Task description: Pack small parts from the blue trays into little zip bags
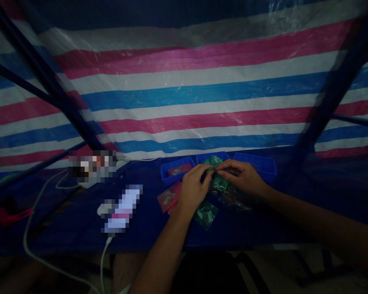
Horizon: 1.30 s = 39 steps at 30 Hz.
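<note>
My left hand (194,185) and my right hand (243,177) meet over the blue table, fingertips pinched together on a small green plastic bag (213,168). Their fingers hide much of it. Just below them lie more green bags (222,184) with thin, shiny pieces inside, and another green bag (206,214) rests nearer the table's front. Beside my left wrist are pink-red plastic bags (169,198). Clear bags with dark contents (234,198) lie under my right hand, too dim to make out.
Behind my hands stand a left blue bin (163,176) holding a red bag, a middle blue bin (213,155) and a right blue bin (271,166). On the left are a pixelated lit phone (124,210), a white cable (26,241) and a power strip (87,183). A striped tarp (196,96) hangs behind.
</note>
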Available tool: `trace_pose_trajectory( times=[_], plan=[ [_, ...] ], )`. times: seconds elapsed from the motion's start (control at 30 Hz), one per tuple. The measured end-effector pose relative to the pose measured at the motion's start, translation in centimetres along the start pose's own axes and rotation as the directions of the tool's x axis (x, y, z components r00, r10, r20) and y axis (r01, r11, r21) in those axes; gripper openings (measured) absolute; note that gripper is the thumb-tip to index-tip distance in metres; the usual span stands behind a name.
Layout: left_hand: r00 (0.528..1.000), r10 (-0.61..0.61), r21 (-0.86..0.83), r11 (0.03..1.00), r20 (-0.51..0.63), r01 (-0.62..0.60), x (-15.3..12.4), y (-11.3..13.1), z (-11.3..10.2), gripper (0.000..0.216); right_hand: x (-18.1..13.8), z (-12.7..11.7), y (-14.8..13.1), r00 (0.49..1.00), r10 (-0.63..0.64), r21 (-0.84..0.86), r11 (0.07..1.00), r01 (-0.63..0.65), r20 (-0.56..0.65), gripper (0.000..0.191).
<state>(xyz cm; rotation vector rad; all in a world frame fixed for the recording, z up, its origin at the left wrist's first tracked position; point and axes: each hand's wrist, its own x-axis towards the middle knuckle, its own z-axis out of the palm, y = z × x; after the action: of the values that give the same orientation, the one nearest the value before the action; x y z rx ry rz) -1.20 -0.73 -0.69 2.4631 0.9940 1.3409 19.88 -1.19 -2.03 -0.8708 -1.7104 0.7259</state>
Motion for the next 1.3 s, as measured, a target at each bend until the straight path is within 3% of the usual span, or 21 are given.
trace_pose_trajectory(
  times=[0.17, 0.37, 0.57, 0.8, 0.93, 1.0, 1.1, 1.3],
  plan=[
    [0.992, -0.121, -0.063, 0.991, -0.045, 0.118, 0.2, 0.7, -0.5, 0.025, 0.2, 0.1, 0.5, 0.993, 0.025, 0.004, 1.0, -0.025, -0.118, 0.034],
    [0.987, -0.155, -0.145, 0.977, 0.04, 0.159, 0.1, 0.9, -0.5, 0.041, 0.1, 0.1, 0.2, 0.996, 0.084, 0.091, 0.993, -0.081, -0.024, 0.04],
    [0.99, -0.137, -0.189, 0.972, 0.032, 0.141, 0.0, 0.7, 0.0, 0.061, 0.1, -0.2, 0.2, 0.991, 0.125, 0.1, 0.988, -0.12, -0.05, 0.032],
    [0.999, 0.013, -0.023, 1.0, -0.043, -0.014, 0.1, 0.2, -0.1, 0.034, 0.7, 0.0, 0.8, 0.962, 0.142, 0.157, 0.982, -0.106, -0.234, 0.035],
    [0.997, 0.07, -0.017, 0.997, 0.019, -0.069, 0.0, 0.2, 0.2, 0.035, 0.3, 0.2, 0.4, 0.979, 0.133, 0.175, 0.979, -0.105, -0.153, 0.035],
    [0.998, 0.066, -0.016, 0.998, 0.018, -0.066, 0.0, 0.1, 0.4, 0.039, 0.0, 0.3, -0.1, 0.99, 0.125, 0.183, 0.977, -0.112, -0.059, 0.034],
    [0.999, 0.019, -0.004, 1.0, -0.029, -0.019, 0.1, 0.1, 0.1, 0.022, -0.2, 0.2, -0.6, 0.994, 0.107, 0.161, 0.981, -0.108, 0.011, 0.03],
    [0.988, -0.089, -0.011, 0.996, -0.126, 0.088, 0.4, 0.5, -0.8, 0.018, 0.2, -0.2, -0.3, 0.993, -0.068, -0.021, 0.998, 0.067, -0.098, 0.021]
  ],
)
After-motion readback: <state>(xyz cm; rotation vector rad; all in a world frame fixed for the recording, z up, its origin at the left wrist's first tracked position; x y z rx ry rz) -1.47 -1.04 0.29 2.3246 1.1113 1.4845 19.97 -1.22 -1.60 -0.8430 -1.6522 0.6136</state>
